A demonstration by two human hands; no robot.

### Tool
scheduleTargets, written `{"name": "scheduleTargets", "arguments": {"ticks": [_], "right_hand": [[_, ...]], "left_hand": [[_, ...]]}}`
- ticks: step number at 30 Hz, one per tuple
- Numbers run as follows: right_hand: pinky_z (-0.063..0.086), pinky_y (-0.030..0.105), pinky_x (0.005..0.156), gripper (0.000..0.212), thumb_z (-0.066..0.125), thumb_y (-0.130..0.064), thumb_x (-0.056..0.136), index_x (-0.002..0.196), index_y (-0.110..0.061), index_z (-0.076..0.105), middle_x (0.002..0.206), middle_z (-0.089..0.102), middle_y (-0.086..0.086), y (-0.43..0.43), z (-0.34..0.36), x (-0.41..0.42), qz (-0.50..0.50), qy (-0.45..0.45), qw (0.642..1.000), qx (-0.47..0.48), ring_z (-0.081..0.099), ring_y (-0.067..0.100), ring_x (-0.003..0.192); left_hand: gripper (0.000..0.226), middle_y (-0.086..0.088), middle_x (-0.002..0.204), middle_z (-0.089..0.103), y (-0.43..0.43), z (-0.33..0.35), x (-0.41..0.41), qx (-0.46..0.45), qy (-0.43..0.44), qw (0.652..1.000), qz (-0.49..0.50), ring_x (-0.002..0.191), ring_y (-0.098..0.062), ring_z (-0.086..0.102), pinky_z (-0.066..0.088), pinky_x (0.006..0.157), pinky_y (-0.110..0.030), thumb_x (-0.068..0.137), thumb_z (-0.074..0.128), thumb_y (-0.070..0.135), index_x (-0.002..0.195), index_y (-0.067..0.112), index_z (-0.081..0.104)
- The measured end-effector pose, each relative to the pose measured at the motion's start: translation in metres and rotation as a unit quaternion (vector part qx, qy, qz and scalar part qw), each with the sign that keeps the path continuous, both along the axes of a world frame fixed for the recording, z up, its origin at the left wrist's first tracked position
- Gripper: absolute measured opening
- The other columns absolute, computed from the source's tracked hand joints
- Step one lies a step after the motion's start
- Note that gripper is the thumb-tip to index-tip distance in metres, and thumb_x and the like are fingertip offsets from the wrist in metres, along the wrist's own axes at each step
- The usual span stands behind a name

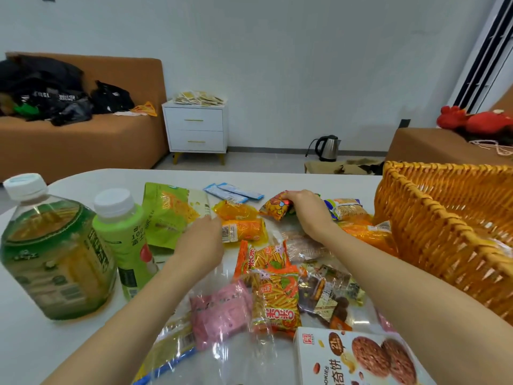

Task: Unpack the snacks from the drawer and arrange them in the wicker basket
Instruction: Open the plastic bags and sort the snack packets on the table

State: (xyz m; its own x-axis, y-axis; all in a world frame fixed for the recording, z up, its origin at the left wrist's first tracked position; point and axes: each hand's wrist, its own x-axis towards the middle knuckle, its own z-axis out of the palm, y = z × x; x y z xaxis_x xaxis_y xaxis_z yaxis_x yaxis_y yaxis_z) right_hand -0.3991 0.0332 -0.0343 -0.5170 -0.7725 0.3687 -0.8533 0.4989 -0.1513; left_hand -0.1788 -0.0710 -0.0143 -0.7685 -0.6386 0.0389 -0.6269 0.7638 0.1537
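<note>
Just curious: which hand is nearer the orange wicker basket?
Right. The right hand grips a small orange snack packet left of the orange wicker basket; the left hand is farther left, at the green bag.

Snack packets [277, 301] scattered beside orange wicker basket [433, 226].

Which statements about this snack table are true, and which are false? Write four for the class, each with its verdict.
1. The right hand grips a small orange packet. True.
2. The wicker basket stands on the left side of the table. False: it stands on the right side.
3. The tea bottle and the light green bottle both have white caps. True.
4. The cookie box lies inside the basket. False: it lies on the table, nearest the camera.
</note>
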Motion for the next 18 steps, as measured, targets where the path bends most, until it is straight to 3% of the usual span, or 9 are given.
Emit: {"name": "scheduleTargets", "arguments": {"ticks": [5,8,11,14,16,18], "right_hand": [[0.048,0.039,0.098,0.049,0.06,0.0,0.084,0.129,-0.018,0.059,0.128,0.062,0.011,0.004,0.014,0.005,-0.001,-0.034,0.998,-0.044,0.058,0.032,0.116],[0.049,0.039,0.094,0.039,0.045,0.0,0.093,0.124,-0.014,0.065,0.118,0.066,0.015,0.007,0.032,0.012,-0.014,-0.126,0.978,-0.168,0.06,0.033,0.11],[0.05,0.04,0.093,0.04,0.042,0.003,0.095,0.123,-0.012,0.066,0.115,0.068,0.013,0.015,0.055,0.023,-0.011,-0.157,0.958,-0.238,0.061,0.027,0.106],[0.05,0.028,0.087,0.037,0.045,0.002,0.096,0.121,-0.012,0.067,0.111,0.071,0.009,0.028,0.075,0.04,0.007,-0.191,0.945,-0.266,0.063,0.018,0.101],[0.046,0.021,0.082,0.035,0.046,0.0,0.096,0.121,-0.011,0.067,0.111,0.07,0.007,0.042,0.086,0.057,0.011,-0.203,0.94,-0.273,0.061,0.013,0.098],[0.049,0.024,0.087,0.036,0.045,-0.001,0.098,0.124,-0.014,0.065,0.115,0.069,0.007,0.06,0.094,0.077,0.021,-0.201,0.941,-0.271,0.06,0.015,0.103]], "left_hand": [[0.04,-0.014,0.136,0.052,0.014,0.027,-0.003,0.042,0.097,0.994,-0.018,0.123,-0.03,0.049,0.043,0.099,-0.039,0.097,0.039,0.006,0.137,0.007,0.046],[0.044,-0.012,0.137,0.053,0.025,0.046,-0.002,0.043,0.124,0.991,-0.031,0.12,-0.028,0.052,0.043,0.096,-0.037,0.098,0.039,0.008,0.142,0.01,0.042],[0.046,-0.012,0.139,0.052,0.036,0.064,0.005,0.057,0.158,0.985,-0.044,0.113,-0.029,0.055,0.042,0.088,-0.033,0.1,0.037,0.012,0.146,0.014,0.037],[0.049,-0.011,0.139,0.052,0.052,0.077,0.015,0.095,0.188,0.976,-0.056,0.085,-0.02,0.061,0.038,0.067,-0.025,0.101,0.037,0.014,0.15,0.016,0.03],[0.05,-0.011,0.135,0.054,0.065,0.085,0.024,0.116,0.201,0.971,-0.057,0.063,-0.007,0.052,0.034,0.054,-0.02,0.102,0.037,0.014,0.151,0.016,0.028],[0.05,-0.01,0.128,0.057,0.077,0.092,0.034,0.132,0.208,0.967,-0.061,0.068,-0.007,0.052,0.033,0.057,-0.02,0.102,0.037,0.014,0.151,0.015,0.027]]}}
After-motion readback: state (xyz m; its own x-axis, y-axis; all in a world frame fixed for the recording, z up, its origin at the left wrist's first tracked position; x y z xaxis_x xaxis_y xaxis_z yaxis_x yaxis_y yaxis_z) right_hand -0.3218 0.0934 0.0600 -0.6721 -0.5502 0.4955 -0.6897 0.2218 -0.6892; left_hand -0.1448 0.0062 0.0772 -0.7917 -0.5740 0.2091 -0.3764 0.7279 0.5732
